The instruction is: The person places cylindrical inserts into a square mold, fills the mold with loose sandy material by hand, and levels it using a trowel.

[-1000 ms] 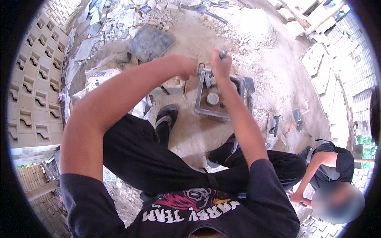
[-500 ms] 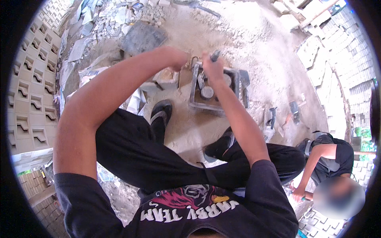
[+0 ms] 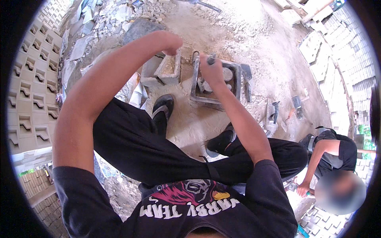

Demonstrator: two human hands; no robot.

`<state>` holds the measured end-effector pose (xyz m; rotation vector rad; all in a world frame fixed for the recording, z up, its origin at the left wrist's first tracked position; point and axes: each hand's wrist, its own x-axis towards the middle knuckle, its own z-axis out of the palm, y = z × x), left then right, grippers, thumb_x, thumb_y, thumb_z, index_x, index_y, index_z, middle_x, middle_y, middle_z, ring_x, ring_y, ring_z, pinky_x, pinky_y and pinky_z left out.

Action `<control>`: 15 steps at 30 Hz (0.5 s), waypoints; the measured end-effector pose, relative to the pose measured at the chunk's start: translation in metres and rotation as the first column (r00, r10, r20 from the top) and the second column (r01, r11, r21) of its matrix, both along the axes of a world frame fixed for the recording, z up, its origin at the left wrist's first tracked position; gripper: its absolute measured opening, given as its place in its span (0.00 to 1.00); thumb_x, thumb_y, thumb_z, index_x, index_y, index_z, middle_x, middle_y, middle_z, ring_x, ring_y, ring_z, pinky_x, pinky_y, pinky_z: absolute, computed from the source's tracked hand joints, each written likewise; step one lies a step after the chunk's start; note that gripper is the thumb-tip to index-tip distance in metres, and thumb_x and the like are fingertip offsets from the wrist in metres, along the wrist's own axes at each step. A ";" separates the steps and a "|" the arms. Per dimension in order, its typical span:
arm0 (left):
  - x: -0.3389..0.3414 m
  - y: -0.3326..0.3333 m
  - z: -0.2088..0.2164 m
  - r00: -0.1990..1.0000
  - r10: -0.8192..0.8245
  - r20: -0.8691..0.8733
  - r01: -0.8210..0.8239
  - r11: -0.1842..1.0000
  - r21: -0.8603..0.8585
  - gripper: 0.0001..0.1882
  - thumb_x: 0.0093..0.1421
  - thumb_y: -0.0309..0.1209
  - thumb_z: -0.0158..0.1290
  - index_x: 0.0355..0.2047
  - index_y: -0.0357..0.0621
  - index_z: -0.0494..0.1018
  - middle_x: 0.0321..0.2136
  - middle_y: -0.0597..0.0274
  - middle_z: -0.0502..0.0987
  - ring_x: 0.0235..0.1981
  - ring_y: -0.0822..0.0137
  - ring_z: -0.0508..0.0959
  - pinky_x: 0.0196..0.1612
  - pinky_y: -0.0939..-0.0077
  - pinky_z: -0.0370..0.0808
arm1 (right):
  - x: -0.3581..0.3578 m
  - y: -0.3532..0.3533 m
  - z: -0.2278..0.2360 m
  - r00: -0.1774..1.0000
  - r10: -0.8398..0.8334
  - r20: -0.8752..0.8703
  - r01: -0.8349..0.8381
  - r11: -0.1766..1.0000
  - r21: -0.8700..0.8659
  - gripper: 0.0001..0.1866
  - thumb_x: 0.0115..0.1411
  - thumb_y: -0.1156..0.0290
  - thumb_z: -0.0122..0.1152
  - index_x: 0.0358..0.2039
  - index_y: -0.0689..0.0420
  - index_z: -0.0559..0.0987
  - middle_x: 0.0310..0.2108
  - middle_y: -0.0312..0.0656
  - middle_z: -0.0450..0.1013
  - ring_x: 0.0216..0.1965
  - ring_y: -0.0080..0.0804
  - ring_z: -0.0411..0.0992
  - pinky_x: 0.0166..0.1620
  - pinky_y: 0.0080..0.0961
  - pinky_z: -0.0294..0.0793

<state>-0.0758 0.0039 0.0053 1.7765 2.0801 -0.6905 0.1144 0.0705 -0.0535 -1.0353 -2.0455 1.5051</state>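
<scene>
With the right hand point(image 3: 212, 71) closed on what appears to be a small tool over the square metal mould point(image 3: 216, 85) on the sandy ground, left hand point(image 3: 171, 41) fisted far-left gripping nothing visible, keep strokes short and vertical.

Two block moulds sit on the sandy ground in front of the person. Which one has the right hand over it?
The dark square metal mould with round inserts, on the right; the right hand grips a tool above it. The paler sand-filled mould sits beside it, under the left hand.

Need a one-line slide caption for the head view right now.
Seated person's right hand grips a tool over a square metal mould; left hand above a concrete block.
</scene>
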 end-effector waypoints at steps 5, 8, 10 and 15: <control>0.012 0.003 0.007 1.000 0.006 -0.004 -0.006 0.999 -0.054 0.14 0.57 0.37 0.52 0.41 0.44 0.77 0.37 0.50 0.80 0.38 0.51 0.80 0.41 0.57 0.76 | 0.013 -0.002 -0.032 0.963 0.071 -0.260 0.002 0.962 0.272 0.24 0.63 0.57 0.56 0.18 0.64 0.74 0.13 0.40 0.70 0.17 0.29 0.65 0.26 0.34 0.66; 0.009 0.010 -0.002 0.999 -0.046 0.008 0.046 0.999 -0.012 0.14 0.57 0.37 0.52 0.40 0.44 0.77 0.37 0.51 0.80 0.39 0.51 0.80 0.42 0.57 0.76 | 0.004 0.010 -0.038 0.977 0.132 -0.166 -0.080 0.954 0.289 0.24 0.64 0.58 0.54 0.18 0.64 0.73 0.13 0.40 0.69 0.17 0.28 0.60 0.25 0.34 0.63; 0.003 -0.001 -0.006 1.000 -0.025 0.012 0.025 1.000 -0.014 0.14 0.57 0.37 0.52 0.40 0.45 0.77 0.38 0.52 0.80 0.40 0.51 0.79 0.42 0.57 0.76 | 0.002 -0.016 0.004 0.970 0.035 -0.242 -0.002 0.991 0.134 0.24 0.65 0.59 0.53 0.18 0.64 0.73 0.13 0.42 0.69 0.16 0.29 0.58 0.25 0.34 0.62; 0.012 0.012 -0.003 0.999 -0.019 0.032 0.018 1.000 0.022 0.14 0.57 0.38 0.52 0.39 0.44 0.77 0.39 0.51 0.79 0.42 0.51 0.78 0.44 0.57 0.76 | 0.006 -0.009 -0.026 0.971 0.058 -0.234 0.027 0.937 0.347 0.23 0.66 0.59 0.52 0.17 0.58 0.71 0.13 0.26 0.62 0.17 0.13 0.58 0.22 0.20 0.56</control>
